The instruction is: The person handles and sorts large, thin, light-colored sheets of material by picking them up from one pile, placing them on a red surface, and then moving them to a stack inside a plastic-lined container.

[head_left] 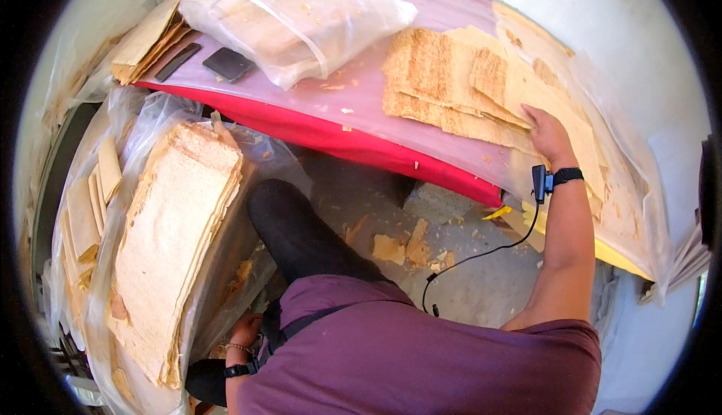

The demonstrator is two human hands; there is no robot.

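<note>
Thin tan sheets (pixel 432 72) are lying in an overlapping pile on the right half of the worktop (pixel 361 103), their rough, darker brown edges showing. The right hand (pixel 549 135) is reaching over the worktop, its fingers touching the sheets at their right side. The right grip is bending toward a sheet edge, but the thumb is hiding from view, so I cannot tell whether it is pinching or only resting there. A black wristband (pixel 568 175) is circling that wrist and carrying a small device (pixel 539 182), from which a black cable (pixel 481 251) is trailing in a curve over the floor (pixel 481 291).

Loose tan flakes (pixel 388 249) are lying on the floor below the worktop. Red cloth (pixel 316 127) is covering the worktop's near edge. Left of the sheets, a clear bag (pixel 297 20) is holding a tan bundle; two dark phones (pixel 228 64) are lying just beside it, and a smaller stack (pixel 147 39) is sitting at the far left corner.

Lower left, a tall stack (pixel 177 219) of pale sheets is leaning at a slant on clear plastic (pixel 143 133), with tan rolls (pixel 83 219) lying to its left. The left hand (pixel 244 330) is hanging low near this stack, wearing a black watch (pixel 239 370); the body is partly covering it, so I cannot tell how its grip is standing.
</note>
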